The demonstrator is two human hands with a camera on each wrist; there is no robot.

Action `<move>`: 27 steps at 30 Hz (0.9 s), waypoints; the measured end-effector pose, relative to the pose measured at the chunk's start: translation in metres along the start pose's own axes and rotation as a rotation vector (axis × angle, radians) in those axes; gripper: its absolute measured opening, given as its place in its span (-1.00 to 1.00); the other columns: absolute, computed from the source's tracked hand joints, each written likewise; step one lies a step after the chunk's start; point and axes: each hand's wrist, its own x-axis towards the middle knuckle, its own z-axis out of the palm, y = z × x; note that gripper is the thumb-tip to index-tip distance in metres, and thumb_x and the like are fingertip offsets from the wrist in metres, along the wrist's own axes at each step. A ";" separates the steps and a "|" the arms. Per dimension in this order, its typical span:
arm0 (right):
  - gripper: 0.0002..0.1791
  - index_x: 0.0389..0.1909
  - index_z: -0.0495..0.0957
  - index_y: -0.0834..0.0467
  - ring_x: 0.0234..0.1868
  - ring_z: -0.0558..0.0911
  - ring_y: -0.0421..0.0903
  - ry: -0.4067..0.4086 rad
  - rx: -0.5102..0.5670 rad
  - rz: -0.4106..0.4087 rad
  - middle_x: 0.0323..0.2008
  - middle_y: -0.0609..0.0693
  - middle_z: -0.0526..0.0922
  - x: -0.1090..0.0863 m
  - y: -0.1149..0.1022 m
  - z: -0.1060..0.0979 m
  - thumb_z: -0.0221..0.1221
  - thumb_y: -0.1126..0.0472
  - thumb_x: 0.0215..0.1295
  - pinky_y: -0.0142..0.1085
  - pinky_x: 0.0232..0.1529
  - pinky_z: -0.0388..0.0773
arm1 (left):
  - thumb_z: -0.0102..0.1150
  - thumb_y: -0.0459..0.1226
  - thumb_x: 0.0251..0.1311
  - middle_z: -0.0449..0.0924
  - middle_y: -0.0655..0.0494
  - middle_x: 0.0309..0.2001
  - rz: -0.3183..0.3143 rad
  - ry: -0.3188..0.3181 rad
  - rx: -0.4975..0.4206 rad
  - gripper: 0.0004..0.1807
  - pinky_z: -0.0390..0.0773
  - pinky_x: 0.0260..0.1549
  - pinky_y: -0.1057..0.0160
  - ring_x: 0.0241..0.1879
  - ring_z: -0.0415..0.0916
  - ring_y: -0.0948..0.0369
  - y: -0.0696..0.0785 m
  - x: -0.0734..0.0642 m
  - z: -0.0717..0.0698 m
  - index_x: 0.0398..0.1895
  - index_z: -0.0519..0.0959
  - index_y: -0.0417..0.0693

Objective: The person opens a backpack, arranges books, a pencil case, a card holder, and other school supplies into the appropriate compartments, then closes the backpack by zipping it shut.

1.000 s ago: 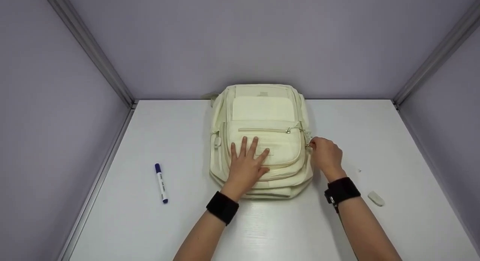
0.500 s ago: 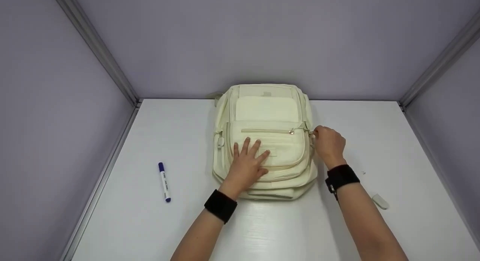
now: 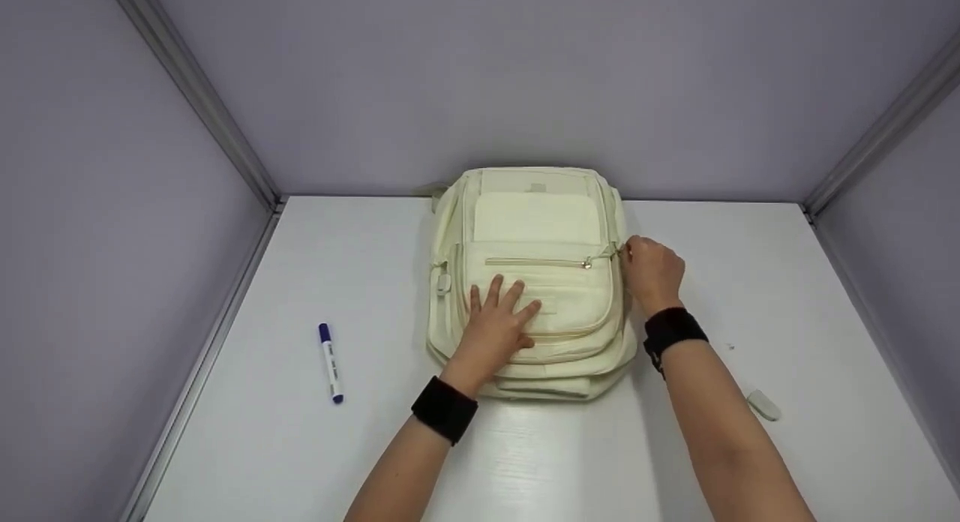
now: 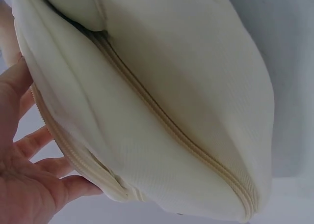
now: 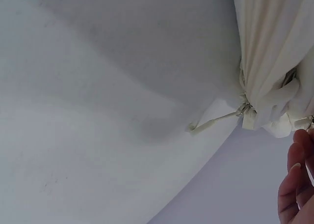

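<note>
A cream backpack [image 3: 536, 218] lies front side up on the white table. My left hand [image 3: 491, 338] rests on its lower front pocket with the fingers spread. The left wrist view shows that hand [image 4: 29, 180] beside a pocket edge, with a curved zipper [image 4: 162, 116] along the bag. At the bag's right side, my right hand [image 3: 654, 274] has its fingers curled and pinches a zipper pull [image 5: 310, 121], partly cut off by the right wrist frame's edge. A short horizontal zipper [image 3: 536, 262] crosses the front pocket.
A white marker with blue ends [image 3: 331, 363] lies on the table to the left. A small pale eraser-like block [image 3: 764, 406] lies at right, beyond my right forearm, with a tiny white bit [image 3: 730, 346] nearby. Grey walls [image 3: 525, 72] enclose the table's back and sides.
My right hand has moved up along the bag's right side, away from me, still pinching. The left hand stays on the front pocket. The head view has shifted slightly.
</note>
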 end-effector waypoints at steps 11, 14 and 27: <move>-0.74 -0.50 0.57 0.32 -0.60 0.58 0.15 -0.002 -0.036 0.004 -0.59 0.21 0.60 0.007 0.001 0.003 0.08 0.33 0.39 0.02 -0.63 0.46 | 0.36 0.05 -0.01 0.25 0.02 0.41 -0.011 -0.009 -0.049 -0.30 0.13 0.23 -0.35 0.43 0.04 -0.17 -0.001 0.001 -0.003 0.31 0.50 0.23; -0.73 -0.55 0.53 0.31 -0.63 0.56 0.14 0.006 -0.043 0.001 -0.62 0.21 0.57 0.006 0.001 0.004 0.07 0.35 0.38 0.00 -0.67 0.44 | 0.39 0.03 -0.03 0.28 0.02 0.39 -0.005 0.004 -0.043 -0.30 0.16 0.21 -0.35 0.42 0.07 -0.16 0.000 0.001 -0.003 0.29 0.52 0.22; -0.71 0.07 0.57 0.28 -0.04 0.51 0.29 -0.159 0.070 -0.012 -0.04 0.32 0.56 0.001 0.005 0.010 0.06 0.39 0.38 0.16 -0.11 0.47 | 0.43 -0.01 -0.04 0.28 0.02 0.39 -0.003 0.008 -0.037 -0.27 0.15 0.22 -0.34 0.41 0.07 -0.17 0.001 0.001 -0.001 0.31 0.50 0.21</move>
